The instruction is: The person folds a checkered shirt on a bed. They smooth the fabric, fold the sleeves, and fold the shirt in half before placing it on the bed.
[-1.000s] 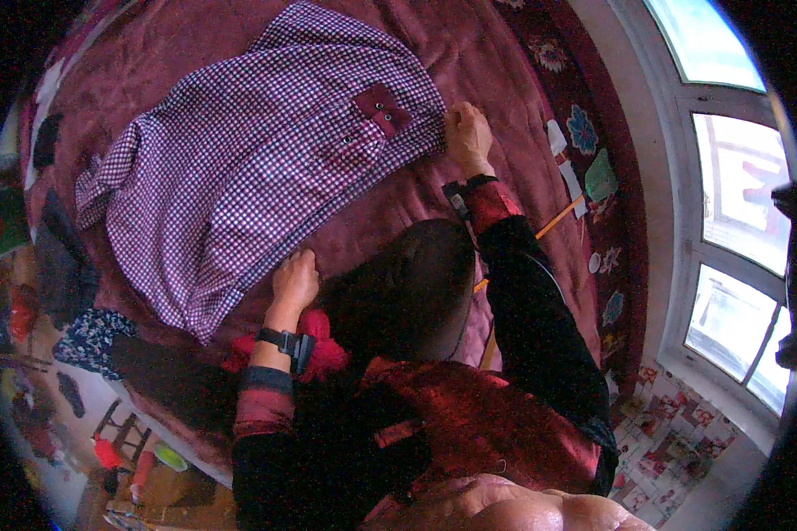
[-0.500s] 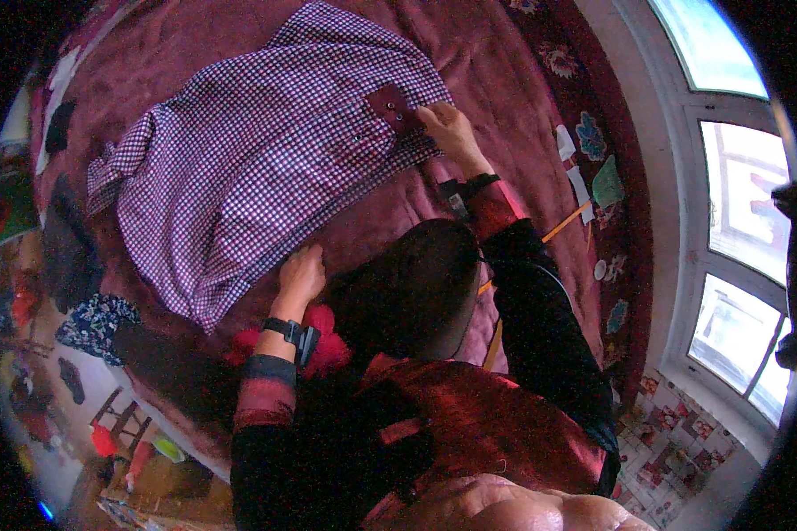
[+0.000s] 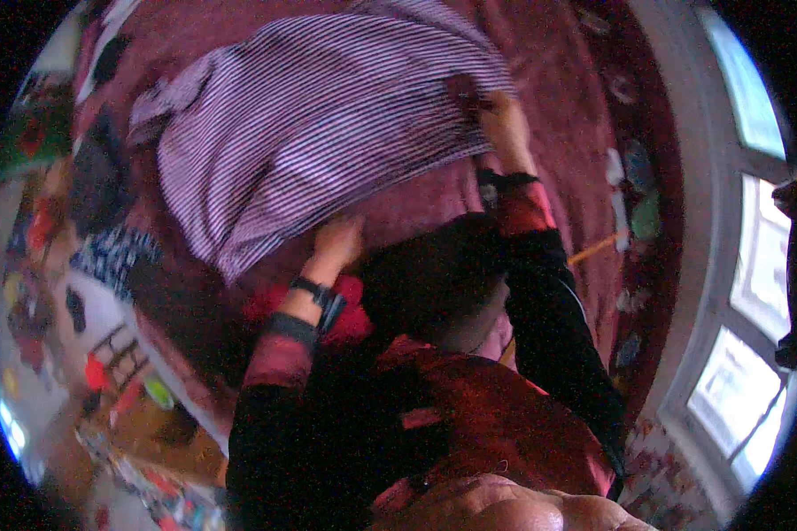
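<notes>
A checked shirt (image 3: 328,115), dark and white, lies spread over the maroon bedspread (image 3: 567,124) in front of me; motion smears its checks into stripes. Toward its right end is a dark maroon panel (image 3: 462,96). My right hand (image 3: 507,128) is closed on the shirt's edge beside that panel. Just off the near edge of the shirt, my left hand (image 3: 338,243) is low over the bedspread. Its fingers look curled but are blurred, and whether they touch or hold cloth is unclear.
Bright red cloth (image 3: 350,310) lies under my left wrist. A dark patterned garment (image 3: 115,257) is at the bed's left edge. Along the right run a yellow strip (image 3: 598,248), white and green pieces, and a window (image 3: 762,248). Small objects clutter the floor at left.
The whole view has shifted, so shirt and hands appear farther right and slightly higher, with more blur. My right hand still grips the shirt's edge; the left remains near its lower side.
</notes>
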`<action>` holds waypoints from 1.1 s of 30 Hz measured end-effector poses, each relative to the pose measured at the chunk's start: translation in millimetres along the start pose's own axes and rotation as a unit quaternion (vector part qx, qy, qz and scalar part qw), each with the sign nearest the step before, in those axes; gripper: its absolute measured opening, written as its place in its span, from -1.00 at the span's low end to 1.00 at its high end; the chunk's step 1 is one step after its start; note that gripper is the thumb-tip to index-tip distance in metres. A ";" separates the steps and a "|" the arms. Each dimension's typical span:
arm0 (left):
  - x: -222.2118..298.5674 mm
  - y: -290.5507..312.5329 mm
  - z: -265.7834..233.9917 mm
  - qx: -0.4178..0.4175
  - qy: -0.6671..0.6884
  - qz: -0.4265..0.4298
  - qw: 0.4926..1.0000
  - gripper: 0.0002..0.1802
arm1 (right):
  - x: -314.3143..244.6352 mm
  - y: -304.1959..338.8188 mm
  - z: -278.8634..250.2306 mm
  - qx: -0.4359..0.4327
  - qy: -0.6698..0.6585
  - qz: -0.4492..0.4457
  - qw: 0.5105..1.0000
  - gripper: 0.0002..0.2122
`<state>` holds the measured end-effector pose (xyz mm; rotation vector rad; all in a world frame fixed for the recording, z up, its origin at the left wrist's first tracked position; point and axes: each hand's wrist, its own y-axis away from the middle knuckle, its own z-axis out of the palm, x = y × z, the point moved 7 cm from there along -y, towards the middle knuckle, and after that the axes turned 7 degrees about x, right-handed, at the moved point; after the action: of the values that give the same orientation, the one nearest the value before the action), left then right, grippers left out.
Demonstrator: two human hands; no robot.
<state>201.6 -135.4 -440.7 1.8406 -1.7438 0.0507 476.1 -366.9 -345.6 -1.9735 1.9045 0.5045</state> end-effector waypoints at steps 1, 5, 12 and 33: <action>-1.7 0.3 2.0 -0.012 0.008 -0.008 1.000 -0.74 | -14.2 3.1 -3.5 0.023 -0.093 -0.037 0.995 -0.70; -3.0 -1.6 6.7 -0.033 0.092 -0.046 0.994 -0.62 | -55.1 35.0 31.4 -0.028 -0.483 0.041 0.874 -0.69; 6.6 3.7 -5.9 -0.059 0.042 -0.077 0.994 -0.70 | -55.2 61.1 114.3 -0.186 -0.452 0.175 0.855 -0.66; -47.1 31.1 -95.6 0.201 -0.102 -0.120 0.967 -0.11 | -36.5 49.7 130.4 -0.162 -0.483 0.198 0.837 -0.66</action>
<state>201.3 -50.0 -369.7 2.4178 -1.7252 0.1311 423.7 -273.5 -442.3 -1.0300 1.5416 1.6506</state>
